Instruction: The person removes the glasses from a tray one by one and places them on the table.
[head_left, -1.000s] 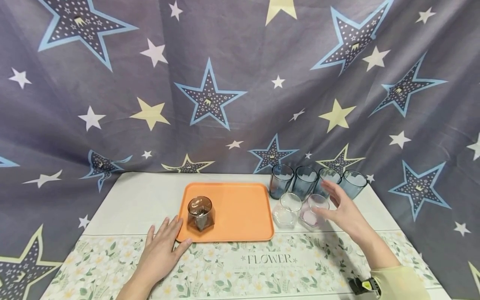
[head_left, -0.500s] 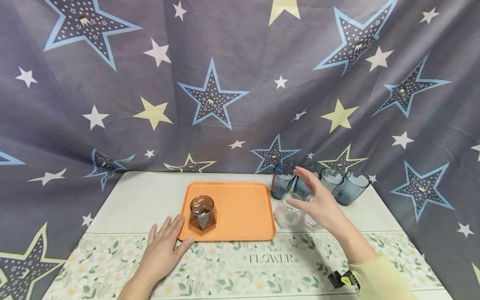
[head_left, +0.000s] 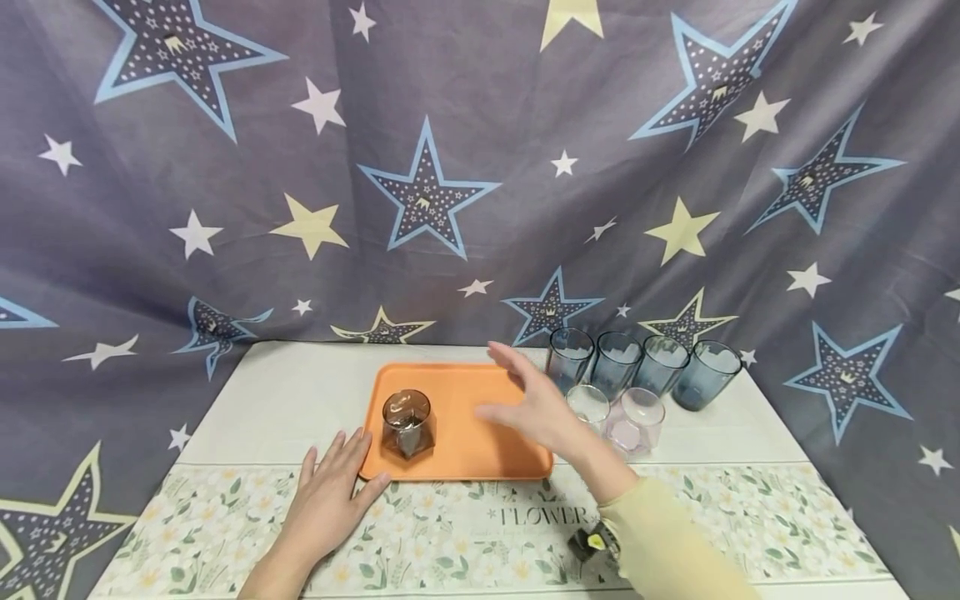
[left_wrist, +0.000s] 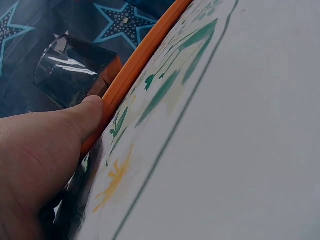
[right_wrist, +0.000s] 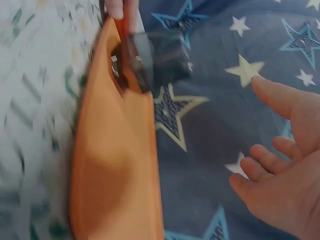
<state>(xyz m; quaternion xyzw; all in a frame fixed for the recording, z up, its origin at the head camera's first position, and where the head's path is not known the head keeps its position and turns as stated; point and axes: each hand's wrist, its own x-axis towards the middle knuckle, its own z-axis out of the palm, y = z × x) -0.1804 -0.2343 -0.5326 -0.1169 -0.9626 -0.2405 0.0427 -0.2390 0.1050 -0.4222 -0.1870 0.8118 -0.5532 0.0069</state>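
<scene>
An orange tray [head_left: 480,462] lies on the table with a brown-tinted glass [head_left: 407,425] standing upright on its left part. My left hand [head_left: 326,500] rests at the tray's lower left corner, fingers spread. In the left wrist view its thumb [left_wrist: 90,112] touches the orange rim. My right hand [head_left: 536,412] is over the tray's right half, its thumb and fingers apart and nothing between them. The right wrist view shows that hand [right_wrist: 280,165] beside the tray, holding nothing, with the brown glass [right_wrist: 160,59] farther off.
Behind and right of the tray stand several blue-tinted glasses, the rightmost blue glass [head_left: 705,379] angled in view. In front of them are a clear glass [head_left: 588,404], partly hidden by my right wrist, and a pinkish glass [head_left: 636,425]. A starry curtain [head_left: 420,300] hangs behind the table.
My right hand has moved left from above the clear and pinkish glasses to over the tray, with its fingers still apart. The left hand has stayed at the tray's corner.
</scene>
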